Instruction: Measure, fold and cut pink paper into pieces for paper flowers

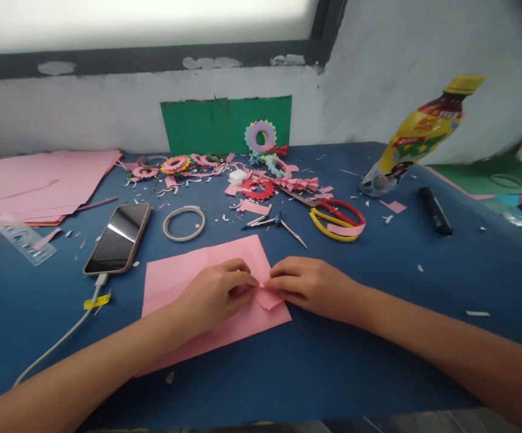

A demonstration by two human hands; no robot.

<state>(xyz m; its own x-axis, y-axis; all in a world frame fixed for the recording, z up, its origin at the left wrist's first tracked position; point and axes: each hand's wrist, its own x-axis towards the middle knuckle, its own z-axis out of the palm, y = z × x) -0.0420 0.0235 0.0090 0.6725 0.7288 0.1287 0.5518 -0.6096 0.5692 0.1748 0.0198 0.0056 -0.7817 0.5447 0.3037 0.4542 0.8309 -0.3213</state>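
A sheet of pink paper [180,279] lies on the blue table in front of me. Over its right part, a small folded piece of pink paper [269,299] sits between my two hands. My left hand [220,294] rests on the sheet, its thumb and fingers pinched on the left end of that small piece. From the right, my right hand [310,285] closes its fingertips on the other end. The fingertips of both hands nearly meet, and they hide part of the fold. Just beyond are a drawing compass [276,221] and scissors [337,219] with red and yellow handles.
A phone [119,237] on a white cable [58,343] and a tape roll [184,224] lie to the left. Pink sheets [39,180] are stacked farther back. Paper rings [261,136] and scraps line the wall. A bottle [417,141] and a black marker [435,210] are at right.
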